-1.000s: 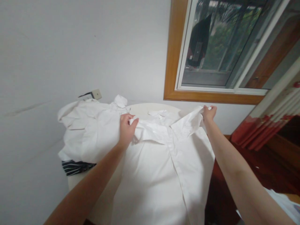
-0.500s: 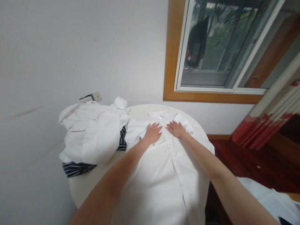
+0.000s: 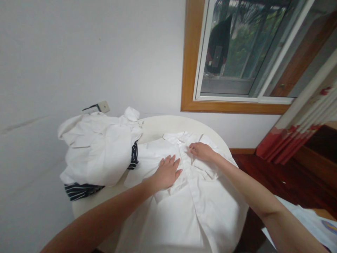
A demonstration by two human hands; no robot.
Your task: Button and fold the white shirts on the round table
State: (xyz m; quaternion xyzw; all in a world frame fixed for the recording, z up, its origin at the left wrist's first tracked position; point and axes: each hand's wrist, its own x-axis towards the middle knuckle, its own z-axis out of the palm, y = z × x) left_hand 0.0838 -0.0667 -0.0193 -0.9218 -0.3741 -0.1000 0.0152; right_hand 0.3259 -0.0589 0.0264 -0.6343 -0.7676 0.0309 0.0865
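A white button-front shirt (image 3: 173, 218) lies spread over a round white table (image 3: 168, 123), its collar toward the wall and its lower part running toward me. My left hand (image 3: 165, 172) rests flat on the shirt's chest, left of the button strip, fingers spread. Near the collar, on the right side of the strip, my right hand (image 3: 202, 151) has its fingers curled together on the cloth, seemingly pinching a bit of it. Its fingertips are partly hidden. Wrinkled folds show under and beside both hands.
A heap of white clothing (image 3: 97, 151) covers the table's left side, with dark striped cloth (image 3: 83, 190) under it. A wall socket (image 3: 103, 106) sits behind. The window (image 3: 231, 63) and a red-and-white curtain (image 3: 279, 140) are at right. White items (image 3: 305, 218) lie lower right.
My left hand has slid toward me along the shirt. My right hand has gone from flat to curled. The shirt's collar and upper part have shifted toward me, and the view has moved slightly.
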